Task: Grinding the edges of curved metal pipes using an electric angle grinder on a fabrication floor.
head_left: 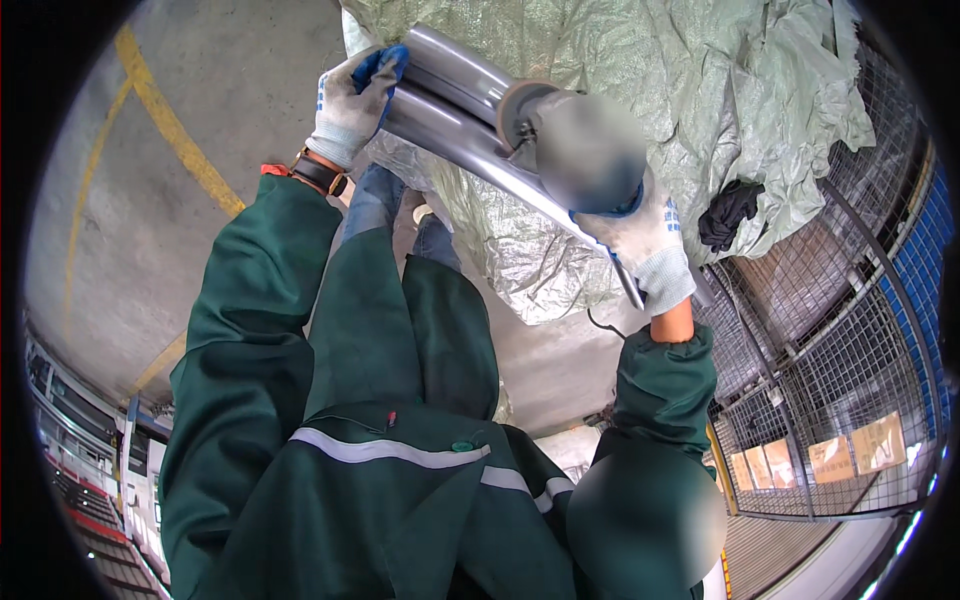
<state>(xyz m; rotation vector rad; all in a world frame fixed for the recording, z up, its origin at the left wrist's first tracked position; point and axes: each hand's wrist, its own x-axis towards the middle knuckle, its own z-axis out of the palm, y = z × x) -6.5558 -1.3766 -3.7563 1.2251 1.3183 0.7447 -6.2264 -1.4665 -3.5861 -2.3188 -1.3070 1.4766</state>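
Two shiny grey metal tubes [465, 135] run side by side from the upper middle down to the right. My left hand [355, 100], in a white glove with blue fingers, is closed round their upper left end. My right hand [642, 232], gloved alike, lies over the tubes near their lower right end. A blurred patch hides its fingers, so its grip cannot be made out. Just above the blur, a tan-rimmed round thing like a roll of tape [520, 108] rests against the tubes, with a dark part below it.
Crumpled pale green plastic sheeting [700, 90] spreads beneath and beyond the tubes. A black cloth [730, 215] lies on it. Wire mesh cages [820, 370] with tan labels stand at the right. Yellow lines [180, 130] mark the concrete floor at the left.
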